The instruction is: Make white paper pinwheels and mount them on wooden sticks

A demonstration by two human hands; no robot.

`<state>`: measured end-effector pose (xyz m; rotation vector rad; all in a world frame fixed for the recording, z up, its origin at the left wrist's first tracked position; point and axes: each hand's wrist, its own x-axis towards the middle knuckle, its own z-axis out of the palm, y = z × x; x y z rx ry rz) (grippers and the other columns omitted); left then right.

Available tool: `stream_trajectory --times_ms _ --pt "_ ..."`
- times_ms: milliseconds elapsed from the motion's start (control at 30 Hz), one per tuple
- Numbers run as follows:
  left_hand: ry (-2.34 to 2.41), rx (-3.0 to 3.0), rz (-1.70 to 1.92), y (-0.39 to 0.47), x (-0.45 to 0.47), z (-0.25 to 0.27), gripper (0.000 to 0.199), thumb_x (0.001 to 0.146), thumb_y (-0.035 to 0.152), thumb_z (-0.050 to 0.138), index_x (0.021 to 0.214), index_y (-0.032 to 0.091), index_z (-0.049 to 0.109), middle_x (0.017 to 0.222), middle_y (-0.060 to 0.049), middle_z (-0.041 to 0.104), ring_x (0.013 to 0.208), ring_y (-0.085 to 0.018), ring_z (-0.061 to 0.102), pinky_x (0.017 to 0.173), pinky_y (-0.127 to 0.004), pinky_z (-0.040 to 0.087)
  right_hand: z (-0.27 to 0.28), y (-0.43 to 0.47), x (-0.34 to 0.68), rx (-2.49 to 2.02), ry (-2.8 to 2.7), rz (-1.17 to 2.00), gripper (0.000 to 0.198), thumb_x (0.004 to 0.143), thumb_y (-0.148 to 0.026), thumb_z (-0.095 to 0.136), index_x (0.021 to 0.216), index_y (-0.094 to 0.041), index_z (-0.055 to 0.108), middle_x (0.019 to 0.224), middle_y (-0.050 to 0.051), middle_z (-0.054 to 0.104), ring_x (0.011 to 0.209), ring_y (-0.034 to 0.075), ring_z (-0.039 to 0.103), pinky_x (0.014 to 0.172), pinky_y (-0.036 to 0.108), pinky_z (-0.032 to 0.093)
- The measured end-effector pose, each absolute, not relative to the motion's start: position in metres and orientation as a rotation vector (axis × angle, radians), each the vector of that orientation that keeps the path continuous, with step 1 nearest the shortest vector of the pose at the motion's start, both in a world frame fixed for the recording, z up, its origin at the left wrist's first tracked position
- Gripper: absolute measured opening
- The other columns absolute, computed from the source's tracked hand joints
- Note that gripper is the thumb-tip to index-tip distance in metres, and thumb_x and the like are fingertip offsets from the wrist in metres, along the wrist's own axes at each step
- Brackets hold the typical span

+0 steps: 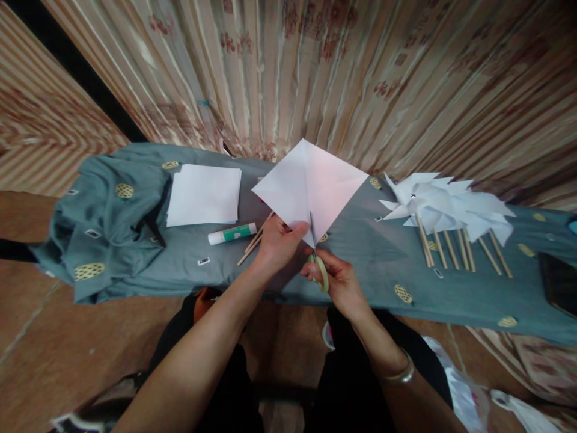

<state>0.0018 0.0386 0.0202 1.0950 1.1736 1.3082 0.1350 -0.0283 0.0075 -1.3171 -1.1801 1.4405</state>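
A square sheet of white paper is held up cornerwise over the cloth-covered table, with a crease running down its middle. My left hand pinches it near the lower corner, thumb on top. In my right hand is a pair of scissors with pale green handles; the fingers are through the loops. The blades lie along the crease at the corner nearest me. Just left of my left hand, thin wooden sticks rest on the cloth, partly hidden by the hand and paper.
A stack of white paper lies at left, with a glue stick in front of it. Several paper pinwheels on wooden sticks overlap at right. A dark phone-like object sits at the right edge. Bunched cloth covers the left end; a curtain hangs behind.
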Motion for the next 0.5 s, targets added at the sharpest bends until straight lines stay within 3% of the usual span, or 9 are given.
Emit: stream_trajectory --times_ms 133,333,500 --pt "1.166 1.056 1.31 0.038 0.003 0.023 0.01 0.065 0.019 0.064 0.057 0.016 0.059 0.054 0.004 0.057 0.052 -0.011 0.052 0.054 -0.022 0.042 0.01 -0.028 0.134 -1.324 -1.166 1.47 0.052 0.067 -0.06 0.072 0.102 -0.021 0.067 0.069 0.0 0.068 0.059 0.014 0.059 0.06 0.028 0.051" --pt "1.13 0.979 1.238 0.032 0.008 0.03 0.01 0.066 0.016 0.063 0.057 0.018 0.059 0.05 0.003 0.057 0.043 -0.012 0.053 0.045 -0.024 0.044 0.014 -0.027 0.136 -1.323 -1.265 1.392 0.039 0.073 -0.06 0.068 0.074 -0.021 0.062 0.067 0.001 0.064 0.062 0.013 0.056 0.057 0.024 0.046" --pt "1.176 0.994 1.232 0.032 0.008 0.031 0.014 0.066 0.015 0.063 0.054 0.019 0.058 0.048 0.003 0.057 0.043 -0.012 0.054 0.046 -0.024 0.044 0.012 -0.026 0.137 -1.317 -1.246 1.418 0.04 0.071 -0.06 0.069 0.076 -0.021 0.061 0.063 -0.001 0.06 0.059 0.013 0.054 0.055 0.024 0.044"
